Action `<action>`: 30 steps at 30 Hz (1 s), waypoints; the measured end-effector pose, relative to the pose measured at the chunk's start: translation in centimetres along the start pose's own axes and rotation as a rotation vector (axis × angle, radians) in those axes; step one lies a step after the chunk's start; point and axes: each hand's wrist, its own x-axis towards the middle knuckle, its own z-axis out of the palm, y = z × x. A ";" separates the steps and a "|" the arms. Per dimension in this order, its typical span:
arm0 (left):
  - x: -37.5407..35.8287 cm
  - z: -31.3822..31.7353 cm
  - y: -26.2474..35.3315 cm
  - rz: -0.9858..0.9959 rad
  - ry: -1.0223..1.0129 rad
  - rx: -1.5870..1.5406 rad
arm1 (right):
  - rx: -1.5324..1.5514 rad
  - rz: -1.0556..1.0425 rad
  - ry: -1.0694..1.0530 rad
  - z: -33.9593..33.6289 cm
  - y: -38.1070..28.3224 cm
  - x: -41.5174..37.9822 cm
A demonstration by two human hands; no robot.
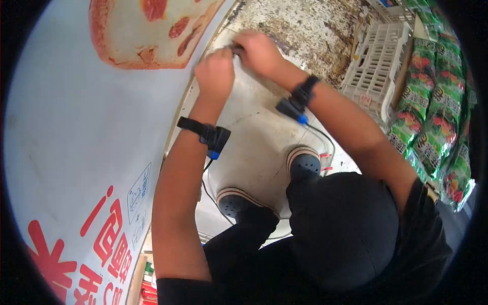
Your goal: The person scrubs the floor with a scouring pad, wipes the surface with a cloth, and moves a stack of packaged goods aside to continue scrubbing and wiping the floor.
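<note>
Both arms reach forward over the floor, beside the lower edge of a white printed panel (96, 122). My left hand (215, 72) is closed, its knuckles up, close to the panel's edge. Just right of it, my right hand (259, 52) is also closed, somewhat blurred. A small dark thing (236, 49) shows between the two hands; its kind is too hidden to make out. Black straps with small dark devices sit on the left wrist (217, 141) and the right wrist (292, 109), with cables hanging from them.
A white plastic crate (376, 63) stands at the upper right, next to hanging green snack packets (439, 101). The floor (300, 30) is stained dark at the top. My feet in dark clogs (236, 203) stand below the hands, near the cables.
</note>
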 end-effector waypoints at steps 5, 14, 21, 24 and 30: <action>-2.5 1.0 1.4 -0.065 0.042 -0.155 | 0.003 0.045 -0.078 -1.4 -1.1 -3.2; -8.3 -1.3 10.1 0.134 -0.246 -0.402 | 0.097 0.260 -0.202 -6.6 -4.1 -17.5; 2.7 2.7 10.7 0.101 -0.124 -0.360 | -0.063 0.347 0.077 -7.8 2.2 -11.4; 2.9 2.6 9.9 0.106 -0.115 -0.391 | -0.111 0.375 0.110 -7.5 1.7 -12.3; -4.2 1.3 10.7 0.218 -0.185 -0.425 | 0.061 0.470 0.001 -7.1 -2.9 -16.6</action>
